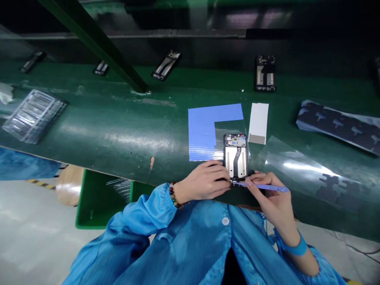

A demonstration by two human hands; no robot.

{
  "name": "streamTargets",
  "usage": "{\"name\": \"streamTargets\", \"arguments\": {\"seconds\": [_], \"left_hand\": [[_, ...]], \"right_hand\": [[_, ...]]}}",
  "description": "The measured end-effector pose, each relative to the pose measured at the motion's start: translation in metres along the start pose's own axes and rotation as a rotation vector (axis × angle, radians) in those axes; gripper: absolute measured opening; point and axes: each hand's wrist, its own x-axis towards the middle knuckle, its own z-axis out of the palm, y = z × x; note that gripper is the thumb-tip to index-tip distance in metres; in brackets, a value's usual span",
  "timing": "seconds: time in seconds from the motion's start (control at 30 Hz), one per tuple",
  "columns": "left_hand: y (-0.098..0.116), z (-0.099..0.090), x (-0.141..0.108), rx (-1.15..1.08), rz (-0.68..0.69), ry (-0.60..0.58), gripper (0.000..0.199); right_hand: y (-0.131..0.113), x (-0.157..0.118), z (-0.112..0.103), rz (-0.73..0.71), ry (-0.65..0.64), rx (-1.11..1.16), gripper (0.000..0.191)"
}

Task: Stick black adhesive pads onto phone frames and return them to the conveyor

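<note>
One open phone (235,158), left hand (208,180) touching its edge (fingers bunched); our right (268,196) pinches a purple tool (271,187), tip seemingly touching its lower end.

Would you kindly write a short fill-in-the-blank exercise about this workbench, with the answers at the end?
The slim tool is in the person's ____ hand.
The left hand touches the opened ____.
A beaded bracelet is worn on the left ____.
The bin below the bench is ____ in color.
Answers: right; phone; wrist; green.
</note>
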Motion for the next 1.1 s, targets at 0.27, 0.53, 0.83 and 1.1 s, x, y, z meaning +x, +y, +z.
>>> {"name": "streamTargets", "arguments": {"seconds": [0.27, 0.53, 0.83, 1.1], "left_hand": [[0.0, 0.003, -0.006, -0.016, -0.067, -0.063, 0.018], [-0.001, 0.005, -0.007, -0.001, -0.044, -0.021, 0.014], [0.0, 0.006, -0.005, 0.004, -0.039, 0.015, 0.01], [0.002, 0.002, 0.002, -0.032, -0.069, -0.039, 0.018]], "right_hand": [[0.003, -0.001, 0.0, 0.026, -0.022, 0.017, 0.034], [0.001, -0.001, 0.001, 0.022, -0.023, 0.02, 0.033], [0.001, 0.0, 0.004, 0.004, -0.044, -0.001, 0.031], [0.002, 0.017, -0.051, 0.081, 0.464, 0.098, 0.04]]}}
